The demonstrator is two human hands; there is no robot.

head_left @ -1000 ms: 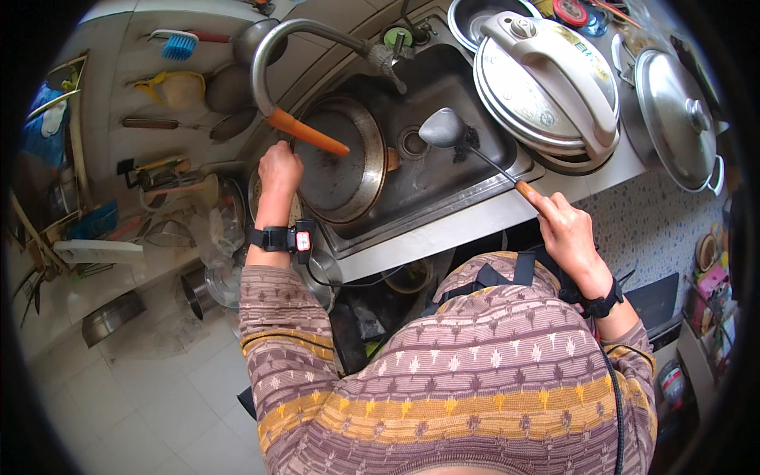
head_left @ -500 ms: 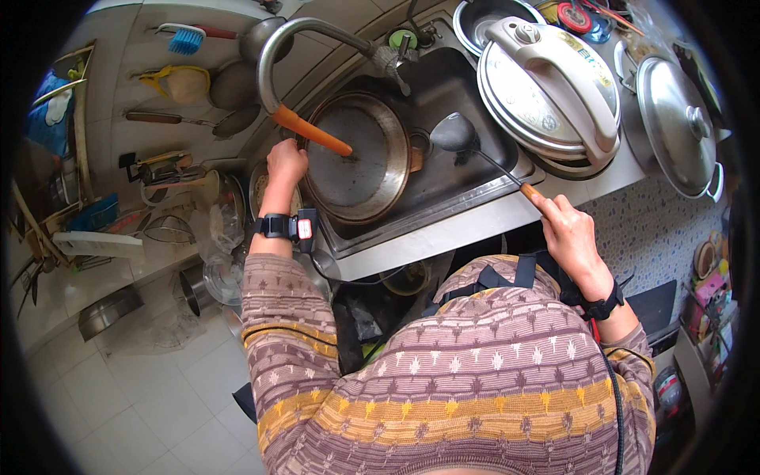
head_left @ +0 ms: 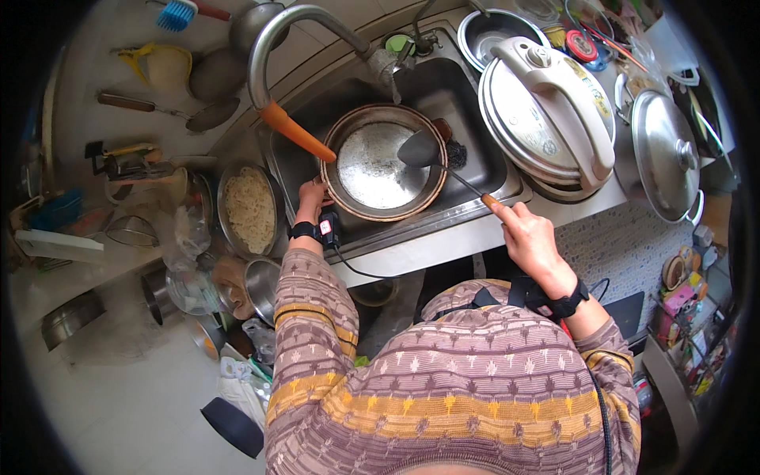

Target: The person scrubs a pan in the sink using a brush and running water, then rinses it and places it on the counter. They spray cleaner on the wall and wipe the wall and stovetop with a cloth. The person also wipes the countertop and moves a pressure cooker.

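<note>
A round metal pan [head_left: 372,170] with a browned rim rests in the sink [head_left: 483,170], beneath the orange end of the curved faucet [head_left: 294,131]. My left hand [head_left: 312,198] is closed on the pan's left rim, its fingers partly hidden. In my right hand [head_left: 532,244] is the wooden handle of a wok spatula [head_left: 419,149]. Its dark metal head hangs over the right part of the pan; I cannot tell whether they touch. A dark scouring pad [head_left: 456,154] lies in the sink just right of the pan.
Right of the sink stand a large pressure cooker [head_left: 546,111] and a lidded steel pot [head_left: 665,154]. A steel bowl [head_left: 499,39] sits behind them. At the left is a pan of pale food [head_left: 249,207]. Utensils, including a blue brush [head_left: 176,14], hang on the wall.
The pan has shifted right in the sink, with my left hand on its rim. The spatula head has moved left, from over the sink to over the pan. The view has shifted a little.
</note>
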